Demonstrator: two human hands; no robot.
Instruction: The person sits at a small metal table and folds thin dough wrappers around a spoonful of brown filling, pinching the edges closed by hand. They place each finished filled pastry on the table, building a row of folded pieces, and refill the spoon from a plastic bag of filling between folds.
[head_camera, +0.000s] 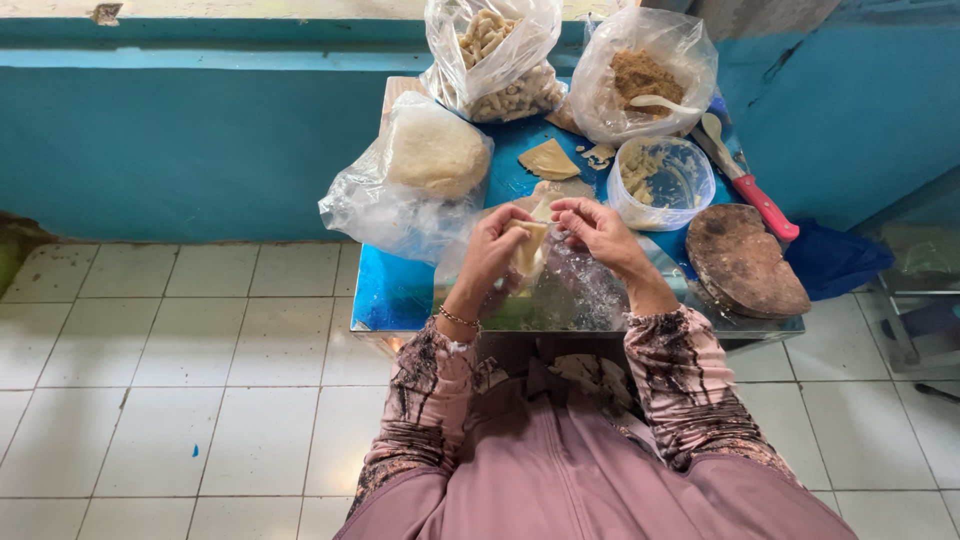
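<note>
Hands | left hand (492, 250) and right hand (597, 228) both pinch dough wrapper (530, 243) | dough bag (425, 165) at 10 o'clock | plastic bowl (662, 180) at 1 o'clock

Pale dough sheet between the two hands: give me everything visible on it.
The pale yellowish dough sheet looks thin, soft and pliable, folded or curled lengthwise rather than flat. It is held up above the blue tabletop, over a crinkled clear plastic sheet. The left hand grips it from the left, fingers wrapped around its lower part; the right hand pinches its upper edge with the fingertips. Whether it holds filling cannot be told. Similar flat dough pieces lie further back on the table.
</note>
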